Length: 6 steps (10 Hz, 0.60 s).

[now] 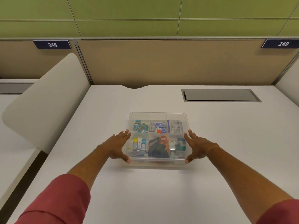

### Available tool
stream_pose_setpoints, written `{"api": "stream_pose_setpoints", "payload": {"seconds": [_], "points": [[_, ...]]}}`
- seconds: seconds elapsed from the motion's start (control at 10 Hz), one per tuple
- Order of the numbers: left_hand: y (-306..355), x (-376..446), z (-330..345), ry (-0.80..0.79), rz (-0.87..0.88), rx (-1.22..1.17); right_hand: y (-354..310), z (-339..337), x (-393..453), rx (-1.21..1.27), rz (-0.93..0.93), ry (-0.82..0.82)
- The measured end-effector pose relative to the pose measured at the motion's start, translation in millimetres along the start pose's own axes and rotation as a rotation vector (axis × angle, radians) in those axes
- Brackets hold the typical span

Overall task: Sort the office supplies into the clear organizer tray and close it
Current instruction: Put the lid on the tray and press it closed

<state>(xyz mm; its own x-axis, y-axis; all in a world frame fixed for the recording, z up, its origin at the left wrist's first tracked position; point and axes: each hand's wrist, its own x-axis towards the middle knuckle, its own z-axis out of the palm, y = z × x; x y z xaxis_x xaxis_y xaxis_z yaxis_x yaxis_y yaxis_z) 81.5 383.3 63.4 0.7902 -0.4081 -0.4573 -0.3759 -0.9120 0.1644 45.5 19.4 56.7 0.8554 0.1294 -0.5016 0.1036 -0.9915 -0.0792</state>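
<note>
The clear organizer tray rests on the white desk, a clear lid lying over it. Its compartments hold small blue boxes, staple boxes, a printed packet, coloured clips, dark and orange items and teal items. My left hand lies flat against the tray's left side, with the thumb at the front left corner. My right hand mirrors it on the right side, its thumb at the front right corner. Between them the two hands clasp the tray.
A grey cable hatch is set into the desk at the back right. A beige partition wall closes the back. A rounded white divider stands along the left edge, with a neighbouring desk beyond it.
</note>
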Motion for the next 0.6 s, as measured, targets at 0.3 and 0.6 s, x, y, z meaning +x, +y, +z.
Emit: {"api": "stream_pose_setpoints", "payload": {"seconds": [0.3,0.6], "points": [[1.3,1.1,-4.2,0.008,-0.004,-0.12,-2.1,-3.9,-1.8,0.024,0.006,0.004],[6.6,-1.9,-3.1,0.025,-0.029,-0.047,-2.6,-11.0,-8.8,0.048,0.001,0.045]]}}
